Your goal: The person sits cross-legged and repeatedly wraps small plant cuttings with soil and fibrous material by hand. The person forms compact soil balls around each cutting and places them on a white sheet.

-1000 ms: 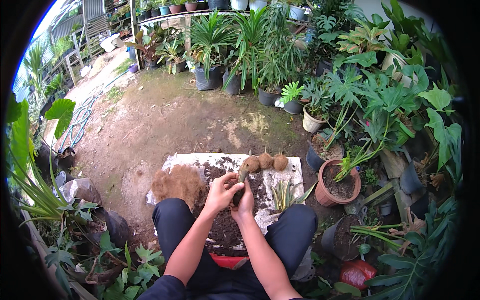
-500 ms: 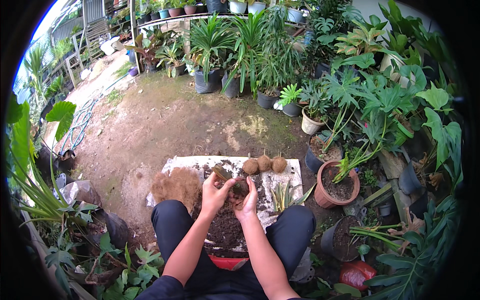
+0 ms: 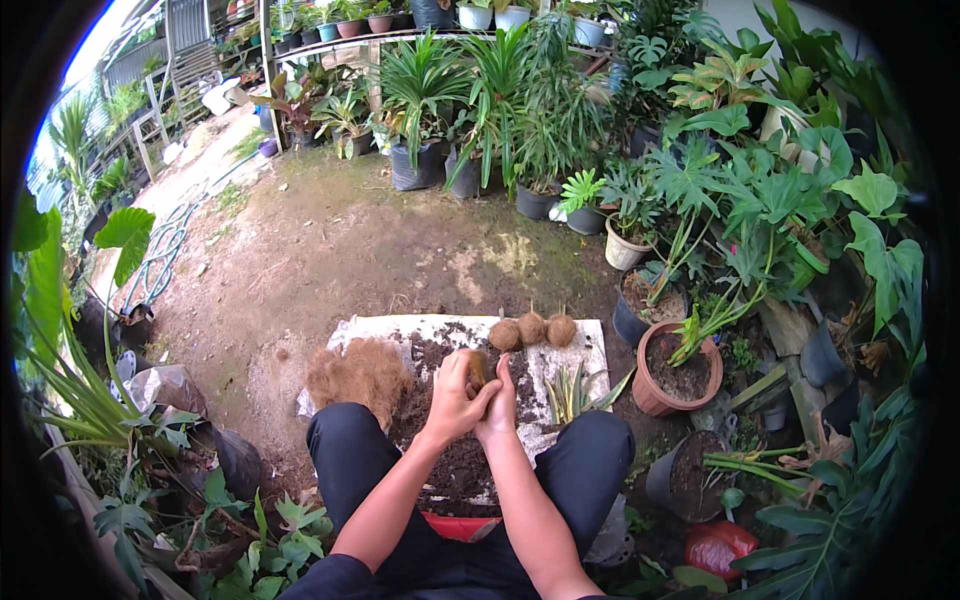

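Packed earth (image 3: pixel 350 240) stretches beyond the far edge of a white sheet (image 3: pixel 590 360), leaving wide room ahead and to the far left, where a blue hose (image 3: pixel 165 250) lies coiled. Space is tighter at the sides: a terracotta pot (image 3: pixel 655 392) sits near the sheet's right edge, and the person's bent knees in dark trousers (image 3: pixel 347 440) flank its near part. Along the sheet's left edge, a brown fibre pile (image 3: pixel 358 380) spills past the border; three brown balls (image 3: pixel 532 328) stand in a row near the far right corner, with cut striped leaves (image 3: pixel 570 392) nearer the person.

Between the hands, above dark soil (image 3: pixel 440 465) on the sheet, is a brownish-green piece (image 3: pixel 479 368), its upper part showing dull, rounded and blurred, its lower part hidden. Both hands are together: the left hand (image 3: pixel 455 400) curls its fingers round the piece, while the right hand (image 3: pixel 500 402) lies against it, fingers pointing up; how firmly it grips cannot be told.
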`<state>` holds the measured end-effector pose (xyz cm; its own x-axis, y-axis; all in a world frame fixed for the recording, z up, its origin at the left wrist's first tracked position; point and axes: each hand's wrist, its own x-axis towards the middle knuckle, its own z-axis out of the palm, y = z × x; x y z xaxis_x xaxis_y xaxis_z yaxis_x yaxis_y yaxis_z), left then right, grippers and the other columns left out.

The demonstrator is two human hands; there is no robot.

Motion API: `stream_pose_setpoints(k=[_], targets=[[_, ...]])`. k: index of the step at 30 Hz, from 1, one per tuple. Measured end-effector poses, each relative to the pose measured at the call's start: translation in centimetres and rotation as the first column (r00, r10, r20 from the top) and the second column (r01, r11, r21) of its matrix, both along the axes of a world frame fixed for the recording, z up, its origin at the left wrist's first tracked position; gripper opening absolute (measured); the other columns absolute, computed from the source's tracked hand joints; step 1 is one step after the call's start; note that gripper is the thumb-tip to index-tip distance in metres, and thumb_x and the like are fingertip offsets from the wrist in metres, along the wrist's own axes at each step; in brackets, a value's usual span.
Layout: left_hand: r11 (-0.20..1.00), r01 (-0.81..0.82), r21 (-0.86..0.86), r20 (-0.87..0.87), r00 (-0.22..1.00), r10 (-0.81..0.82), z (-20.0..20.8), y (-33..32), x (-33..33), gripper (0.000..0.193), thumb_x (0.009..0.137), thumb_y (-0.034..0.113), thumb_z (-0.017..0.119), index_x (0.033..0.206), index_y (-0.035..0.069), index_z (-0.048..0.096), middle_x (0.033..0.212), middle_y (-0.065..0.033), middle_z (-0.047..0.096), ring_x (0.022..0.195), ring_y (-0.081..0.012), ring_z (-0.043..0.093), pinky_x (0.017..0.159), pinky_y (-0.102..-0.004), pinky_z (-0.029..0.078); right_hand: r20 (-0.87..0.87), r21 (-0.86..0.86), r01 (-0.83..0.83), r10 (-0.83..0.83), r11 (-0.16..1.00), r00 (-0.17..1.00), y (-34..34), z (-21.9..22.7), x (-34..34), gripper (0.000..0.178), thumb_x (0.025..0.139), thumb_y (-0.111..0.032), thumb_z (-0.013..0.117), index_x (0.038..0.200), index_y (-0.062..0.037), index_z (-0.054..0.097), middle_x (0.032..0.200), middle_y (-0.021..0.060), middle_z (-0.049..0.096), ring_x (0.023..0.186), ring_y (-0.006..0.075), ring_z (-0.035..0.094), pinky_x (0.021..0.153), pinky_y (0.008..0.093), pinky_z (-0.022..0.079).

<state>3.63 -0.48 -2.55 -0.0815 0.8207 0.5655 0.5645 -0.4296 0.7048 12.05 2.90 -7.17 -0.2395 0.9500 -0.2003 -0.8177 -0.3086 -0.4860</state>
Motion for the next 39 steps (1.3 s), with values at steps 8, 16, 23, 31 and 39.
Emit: stream_pose_setpoints(k=[8, 16, 23, 31, 39], targets=[[0.951, 0.300, 0.077, 0.953, 0.259, -0.159, -0.3, 1.0, -0.5, 0.028, 0.102, 0.024, 0.049, 0.090, 0.001, 0.058, 0.092, -0.0116, 0.065, 0.086, -0.0204, 0.065, 0.079, -0.0340, 0.056, 0.671, 0.731, -0.081, -0.692, 0.678, 0.264, -2.2, 2.6, -1.3, 0.056, 0.105, -0.045, 0.025, 0.128, -0.0020, 0.053, 0.124, 0.0167, 0.044, 0.121, 0.0289, 0.043, 0.108, 0.0414, 0.030], [0.831, 0.523, -0.190, 0.980, 0.044, 0.196, 1.8, 0.0, -3.4, 0.054, 0.094, 0.060, 0.049, 0.071, 0.011, 0.055, 0.066, -0.0050, 0.055, 0.053, -0.0168, 0.055, 0.047, -0.0302, 0.047, 0.658, 0.623, -0.283, -0.293, 0.729, 0.694, -2.8, 4.5, -0.1, 0.029, 0.099, -0.014, 0.051, 0.124, -0.0031, 0.061, 0.107, 0.0020, 0.060, 0.079, 0.0046, 0.050, 0.066, 0.0199, 0.044], [0.906, 0.208, -0.368, 0.926, 0.169, 0.337, 0.8, 0.1, -3.1, 0.057, 0.092, 0.066, 0.048, 0.077, 0.010, 0.053, 0.063, -0.0019, 0.049, 0.050, -0.0148, 0.050, 0.042, -0.0297, 0.043, 0.664, 0.711, -0.260, -0.502, 0.654, 0.553, -4.0, 3.4, -2.4, 0.025, 0.091, -0.010, 0.064, 0.115, -0.0062, 0.068, 0.117, 0.0117, 0.065, 0.085, 0.0128, 0.062, 0.071, 0.0261, 0.050], [0.783, 0.501, -0.369, 0.928, 0.250, 0.278, 1.9, -0.3, -4.3, 0.082, 0.086, 0.082, 0.028, 0.092, 0.006, 0.059, 0.068, -0.0029, 0.056, 0.058, -0.0147, 0.055, 0.053, -0.0291, 0.047, 0.751, 0.581, -0.408, -0.270, 0.704, 0.603, -3.6, 5.7, 0.0, 0.033, 0.092, -0.017, 0.063, 0.124, -0.0088, 0.064, 0.128, 0.0194, 0.059, 0.096, 0.0267, 0.066, 0.081, 0.0343, 0.053], [0.760, 0.543, -0.357, 0.922, 0.337, 0.192, 1.4, -0.3, -4.5, 0.089, 0.082, 0.087, 0.026, 0.088, 0.006, 0.061, 0.075, -0.0048, 0.059, 0.063, -0.0134, 0.056, 0.052, -0.0265, 0.045, 0.804, 0.595, -0.555, -0.427, 0.581, 0.414, -3.6, 5.3, 0.1, 0.038, 0.086, -0.017, 0.071, 0.122, -0.0093, 0.064, 0.124, 0.0263, 0.059, 0.123, 0.0389, 0.055, 0.097, 0.0414, 0.048]])
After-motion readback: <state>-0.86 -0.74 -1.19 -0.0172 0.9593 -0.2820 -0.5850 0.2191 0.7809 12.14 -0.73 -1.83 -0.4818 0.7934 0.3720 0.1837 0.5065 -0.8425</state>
